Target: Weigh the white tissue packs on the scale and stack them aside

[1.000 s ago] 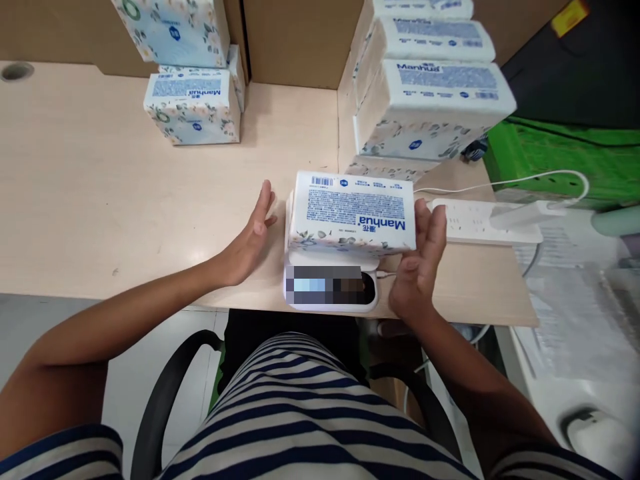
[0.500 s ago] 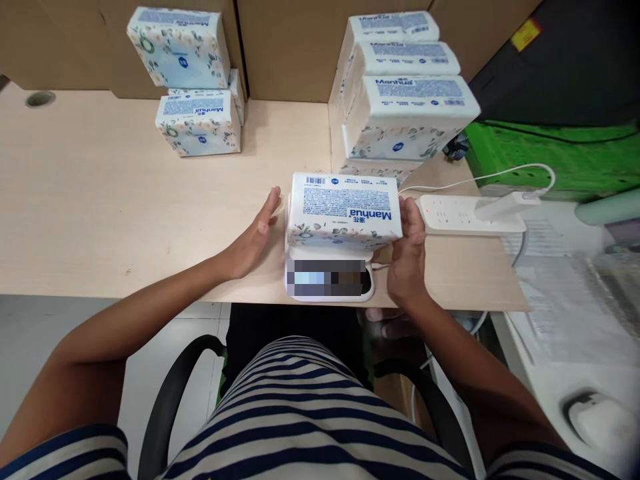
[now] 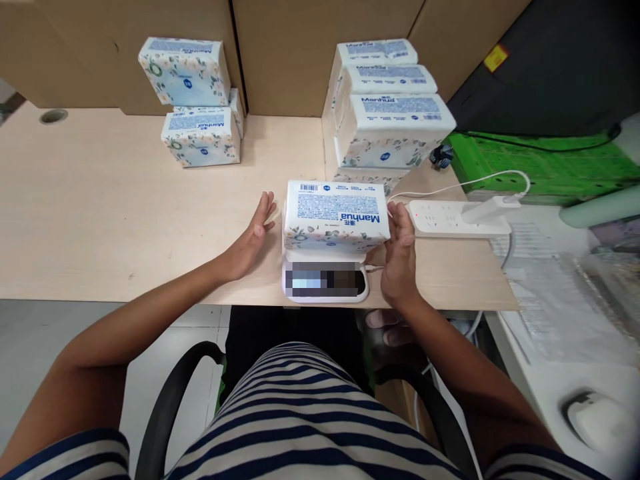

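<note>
A Manhua tissue pack (image 3: 336, 212) rests on a white digital scale (image 3: 365, 293) near the front edge of the table. The scale's display is blurred out by pixelation. To the left of the pack, my left hand (image 3: 249, 241) is open, its fingers spread and a gap between palm and pack. My right hand (image 3: 401, 259) stands at the pack's right side, fingers stretched out and open. Its fingertips lie very close to the pack's side, and whether they touch I cannot tell.
Several tissue packs (image 3: 400, 143) are stacked at the back right, and a smaller stack (image 3: 201, 137) stands at the back left. A white power strip (image 3: 457, 220) with a plugged-in cable lies right of my right hand. Cardboard (image 3: 280, 60) walls the table's rear.
The camera view has shifted slightly. Both hands stay on either side of the tissue pack, which remains on the scale; the right hand's fingers have changed little.
</note>
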### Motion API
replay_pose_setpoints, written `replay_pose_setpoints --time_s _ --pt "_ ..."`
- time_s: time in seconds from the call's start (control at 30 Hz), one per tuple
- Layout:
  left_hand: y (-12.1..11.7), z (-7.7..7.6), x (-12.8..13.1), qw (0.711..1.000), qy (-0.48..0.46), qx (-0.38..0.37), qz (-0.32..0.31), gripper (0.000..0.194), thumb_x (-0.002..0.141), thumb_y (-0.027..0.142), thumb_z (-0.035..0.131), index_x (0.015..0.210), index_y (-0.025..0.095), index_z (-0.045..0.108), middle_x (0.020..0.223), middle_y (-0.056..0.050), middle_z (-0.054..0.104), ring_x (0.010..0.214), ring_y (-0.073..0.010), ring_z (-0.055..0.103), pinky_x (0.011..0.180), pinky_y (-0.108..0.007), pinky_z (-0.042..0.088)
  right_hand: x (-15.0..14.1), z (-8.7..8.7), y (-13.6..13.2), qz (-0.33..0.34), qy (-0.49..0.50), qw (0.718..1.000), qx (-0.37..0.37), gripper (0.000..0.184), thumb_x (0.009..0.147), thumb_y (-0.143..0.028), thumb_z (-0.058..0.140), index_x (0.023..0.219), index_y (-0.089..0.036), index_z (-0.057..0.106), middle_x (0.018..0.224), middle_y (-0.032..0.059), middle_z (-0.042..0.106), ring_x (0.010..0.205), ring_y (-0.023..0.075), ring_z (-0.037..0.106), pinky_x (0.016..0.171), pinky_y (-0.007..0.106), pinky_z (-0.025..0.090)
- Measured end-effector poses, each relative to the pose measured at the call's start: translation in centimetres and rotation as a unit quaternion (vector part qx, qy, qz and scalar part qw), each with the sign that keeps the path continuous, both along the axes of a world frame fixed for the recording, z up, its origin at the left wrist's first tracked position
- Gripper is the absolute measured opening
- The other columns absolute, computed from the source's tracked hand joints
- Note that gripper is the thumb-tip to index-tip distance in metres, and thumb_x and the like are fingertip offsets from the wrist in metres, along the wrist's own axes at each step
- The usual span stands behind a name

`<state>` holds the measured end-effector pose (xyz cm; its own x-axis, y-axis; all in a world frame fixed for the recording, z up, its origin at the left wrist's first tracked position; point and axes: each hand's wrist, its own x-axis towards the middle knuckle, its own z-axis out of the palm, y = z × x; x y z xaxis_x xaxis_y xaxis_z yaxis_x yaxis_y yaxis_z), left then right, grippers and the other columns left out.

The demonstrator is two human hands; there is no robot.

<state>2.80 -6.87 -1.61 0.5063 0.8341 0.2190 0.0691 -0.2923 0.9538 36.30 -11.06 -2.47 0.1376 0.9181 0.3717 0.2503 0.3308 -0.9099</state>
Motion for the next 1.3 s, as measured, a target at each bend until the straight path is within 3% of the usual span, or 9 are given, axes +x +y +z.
replay_pose_setpoints --time_s 0.2,0.33,0.43,0.57,0.67,0.8,0.97,1.13,1.3 --pt "-1.4 1.2 0.0 0.993 0.022 0.090 0.076 0.093 0.100 0.084 0.042 0.176 0.052 -0.002 0.189 0.004 -0.015 0.175 -0.0401 -0.001 0.140 -0.068 0.019 -0.4 0.0 0.5 -0.038 0.019 0.999 0.019 0.086 0.102 -0.085 0.023 0.177 -0.044 0.011 0.187 0.0067 0.020 0.172 0.0298 0.027 0.136 0.064 0.028" --pt "-1.5 3.5 0.3 0.972 -0.011 0.152 0.178 0.083 0.103 0.084 0.031 0.175 0.055 0.002 0.189 0.009 -0.017 0.176 -0.0325 -0.009 0.142 -0.064 0.006 -0.8 0.5 1.1 -0.117 0.057 0.989 0.072 0.096 0.100 -0.087 0.029 0.177 -0.042 -0.005 0.189 0.0080 0.007 0.176 0.0303 0.014 0.135 0.068 0.025" --pt "-1.0 5.3 1.2 0.961 -0.040 0.142 0.232 0.075 0.104 0.084 0.022 0.173 0.060 0.011 0.189 0.015 -0.008 0.176 -0.0249 -0.010 0.144 -0.057 0.001 -2.3 1.5 0.7 -0.154 0.109 0.981 0.033 0.098 0.101 -0.085 0.034 0.178 -0.039 -0.007 0.190 0.0074 0.004 0.177 0.0288 0.005 0.137 0.067 0.022" --pt "-2.1 6.6 3.8 0.979 0.030 0.025 0.199 0.087 0.102 0.085 0.036 0.177 0.051 0.009 0.190 0.008 0.003 0.177 -0.0323 0.003 0.144 -0.061 0.008 -5.4 3.7 -1.2 0.011 0.149 0.986 -0.071 0.104 0.096 -0.077 0.062 0.179 -0.039 0.011 0.186 0.0093 0.026 0.172 0.0336 0.027 0.138 0.065 0.027" --pt "-3.9 8.2 6.1 0.988 0.071 -0.002 0.136 0.097 0.100 0.084 0.044 0.178 0.047 0.001 0.190 0.003 0.012 0.175 -0.0374 0.014 0.142 -0.066 0.017 -5.6 5.8 -2.5 0.089 0.153 0.983 -0.036 0.097 0.098 -0.069 0.068 0.178 -0.035 0.022 0.179 0.0103 0.043 0.165 0.0341 0.043 0.138 0.062 0.032" --pt "-4.2 13.0 11.4 0.993 0.019 0.096 0.060 0.091 0.100 0.086 0.036 0.175 0.053 -0.004 0.189 0.011 0.010 0.176 -0.0350 0.013 0.142 -0.063 0.024 -0.9 9.7 -1.4 0.057 0.161 0.979 0.111 0.086 0.099 -0.059 0.072 0.172 -0.038 0.033 0.173 0.0080 0.051 0.158 0.0307 0.052 0.134 0.055 0.042" --pt "0.3 17.2 22.3 0.980 -0.011 0.196 -0.042 0.095 0.100 0.085 0.039 0.173 0.055 -0.014 0.187 0.018 -0.014 0.175 -0.0345 -0.013 0.144 -0.064 0.005 10.2 15.1 6.5 -0.066 0.245 0.955 0.156 0.069 0.087 -0.067 0.079 0.143 -0.032 0.060 0.144 0.0073 0.073 0.132 0.0287 0.071 0.113 0.047 0.061" --pt "4.9 16.4 28.9 0.982 0.068 0.155 -0.080 0.097 0.100 0.086 0.040 0.175 0.051 -0.009 0.181 0.016 -0.033 0.170 -0.0328 -0.032 0.140 -0.065 -0.013 17.7 17.8 13.9 -0.056 0.308 0.940 -0.136 0.019 0.091 -0.039 0.070 0.089 -0.022 0.065 0.072 -0.0002 0.071 0.066 0.0183 0.068 0.059 0.031 0.062" --pt "3.8 15.1 24.5 0.979 0.133 0.136 -0.076 0.081 0.103 0.073 0.054 0.172 0.063 0.013 0.188 0.016 -0.008 0.176 -0.0347 -0.007 0.142 -0.068 0.008 18.4 17.6 18.1 -0.127 0.258 0.945 -0.154 0.015 0.097 -0.018 0.060 0.083 -0.018 0.061 0.066 -0.0023 0.064 0.061 0.0131 0.063 0.059 0.025 0.058"
